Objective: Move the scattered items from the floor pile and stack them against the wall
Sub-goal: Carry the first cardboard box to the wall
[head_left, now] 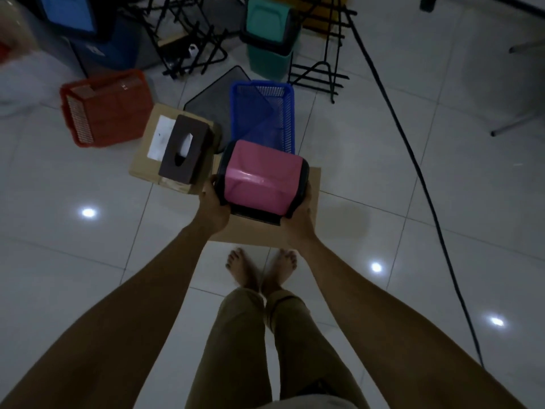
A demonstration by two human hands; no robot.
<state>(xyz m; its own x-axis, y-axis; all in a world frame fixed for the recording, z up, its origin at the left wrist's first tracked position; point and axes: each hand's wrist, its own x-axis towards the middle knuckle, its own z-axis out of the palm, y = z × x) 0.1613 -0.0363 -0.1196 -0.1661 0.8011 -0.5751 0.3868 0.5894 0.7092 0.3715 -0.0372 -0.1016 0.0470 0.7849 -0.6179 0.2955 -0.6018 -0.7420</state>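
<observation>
I hold a pink bin with a black rim [261, 178] in front of me, above the floor. My left hand [213, 206] grips its left side and my right hand [298, 218] grips its right side. Just beyond it on the floor lie a blue mesh basket [262, 113], a brown tissue box [185, 149] on a cardboard box [147, 163], and a flat cardboard sheet [314, 184] under the pink bin.
An orange basket [109, 110] lies at the left. A teal bin [271, 39], black wire racks [320, 72], a black mesh tray [212, 98] and blue containers [109, 51] stand further back. A black cable [418, 178] crosses the white tiles at right. My bare feet [262, 270] stand below.
</observation>
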